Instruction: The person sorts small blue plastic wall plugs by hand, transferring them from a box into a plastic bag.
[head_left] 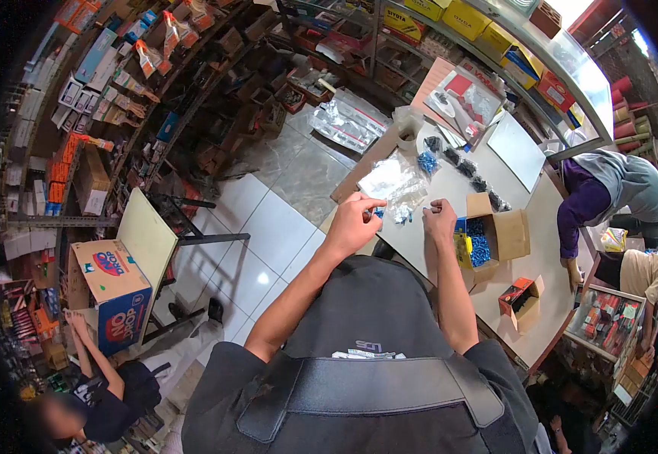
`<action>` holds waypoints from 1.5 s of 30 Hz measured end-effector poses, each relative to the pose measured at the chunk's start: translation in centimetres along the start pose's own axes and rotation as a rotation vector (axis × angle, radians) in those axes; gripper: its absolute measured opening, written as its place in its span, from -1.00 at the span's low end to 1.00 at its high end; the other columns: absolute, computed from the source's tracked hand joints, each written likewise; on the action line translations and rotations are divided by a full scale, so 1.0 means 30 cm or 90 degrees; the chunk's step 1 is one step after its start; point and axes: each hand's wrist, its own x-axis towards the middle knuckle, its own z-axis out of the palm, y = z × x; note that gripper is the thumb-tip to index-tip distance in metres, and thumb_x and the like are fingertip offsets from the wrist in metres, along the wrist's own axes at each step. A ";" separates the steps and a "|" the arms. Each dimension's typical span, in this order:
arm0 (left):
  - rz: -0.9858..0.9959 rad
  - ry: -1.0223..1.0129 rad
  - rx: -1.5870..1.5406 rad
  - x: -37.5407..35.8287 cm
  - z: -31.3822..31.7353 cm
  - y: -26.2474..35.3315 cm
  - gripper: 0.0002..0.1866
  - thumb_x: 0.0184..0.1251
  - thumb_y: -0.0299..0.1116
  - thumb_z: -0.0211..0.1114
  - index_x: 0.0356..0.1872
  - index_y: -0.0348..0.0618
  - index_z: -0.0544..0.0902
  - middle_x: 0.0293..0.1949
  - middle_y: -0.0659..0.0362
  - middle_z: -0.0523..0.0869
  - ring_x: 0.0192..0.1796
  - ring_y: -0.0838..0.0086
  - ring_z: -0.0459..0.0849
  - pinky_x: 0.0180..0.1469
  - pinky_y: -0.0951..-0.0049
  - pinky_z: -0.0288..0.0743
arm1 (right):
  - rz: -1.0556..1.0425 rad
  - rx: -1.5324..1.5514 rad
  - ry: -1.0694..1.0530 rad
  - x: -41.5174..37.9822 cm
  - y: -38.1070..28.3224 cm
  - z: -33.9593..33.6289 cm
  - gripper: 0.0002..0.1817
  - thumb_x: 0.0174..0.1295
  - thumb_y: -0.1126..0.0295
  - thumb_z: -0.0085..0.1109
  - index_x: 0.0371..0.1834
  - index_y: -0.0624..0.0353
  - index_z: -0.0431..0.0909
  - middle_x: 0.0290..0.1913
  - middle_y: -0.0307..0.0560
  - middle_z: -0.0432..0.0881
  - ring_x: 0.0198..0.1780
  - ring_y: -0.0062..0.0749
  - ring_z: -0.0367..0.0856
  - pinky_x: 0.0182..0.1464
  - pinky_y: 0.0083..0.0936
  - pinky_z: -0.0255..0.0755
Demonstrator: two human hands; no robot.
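Note:
My left hand point(354, 225) is curled over the table's near edge, with small blue pieces point(377, 214) showing at its fingertips. Opposite it, my right hand point(440, 220) has its fingers pinched together; what they hold, if anything, is too small to make out. Just beyond both hands lies a clear plastic bag point(407, 185). A packed clump of blue pieces point(427, 162) rests behind that. To the right of my right hand stands an open cardboard box point(512, 233) full of small blue plastic pieces point(480, 246).
On the table point(547, 261) are a row of dark packets point(467, 167), a clear roll point(406, 135) and a small box of black pieces point(521, 304). Shelving point(389, 72) borders the back. One person point(605, 189) leans over the right end; another point(94, 386) is at lower left.

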 end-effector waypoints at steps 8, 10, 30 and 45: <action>-0.005 0.009 -0.013 0.000 -0.002 -0.005 -0.66 0.20 -0.55 0.28 0.01 -0.27 0.79 -0.21 0.06 0.64 -0.38 0.45 0.68 -0.24 0.45 0.58 | 0.058 0.447 -0.191 -0.111 -0.375 -0.138 -0.64 0.23 0.48 0.47 0.06 0.29 0.61 -0.16 -0.11 0.72 -0.16 -0.55 0.70 -0.10 -0.60 0.60; -0.002 0.009 -0.010 -0.001 -0.002 0.001 -0.66 0.20 -0.55 0.29 0.01 -0.27 0.79 -0.21 0.05 0.65 -0.38 0.43 0.68 -0.24 0.44 0.58 | 0.031 0.495 -0.289 -0.146 -0.464 -0.147 -0.64 0.26 0.51 0.46 0.08 0.28 0.58 -0.17 -0.16 0.68 -0.18 -0.62 0.65 -0.14 -0.64 0.56; 0.002 -0.024 0.038 -0.017 -0.001 0.015 -0.71 0.28 -0.50 0.38 0.02 -0.33 0.75 -0.13 0.03 0.68 -0.26 0.41 0.74 -0.19 0.45 0.64 | -0.077 0.344 -0.353 -0.214 -0.587 -0.191 -0.66 0.22 0.55 0.41 0.06 0.32 0.62 -0.13 -0.14 0.77 -0.16 -0.65 0.67 -0.14 -0.64 0.56; 0.008 0.027 -0.011 -0.021 0.007 -0.011 -0.65 0.17 -0.57 0.29 0.01 -0.28 0.79 -0.27 0.10 0.60 -0.37 0.47 0.64 -0.24 0.47 0.57 | -0.167 -0.073 -0.139 -0.095 -0.010 -0.048 -0.52 -0.01 0.39 0.43 0.03 0.30 0.65 -0.17 0.16 0.72 -0.19 -0.07 0.70 -0.08 -0.27 0.59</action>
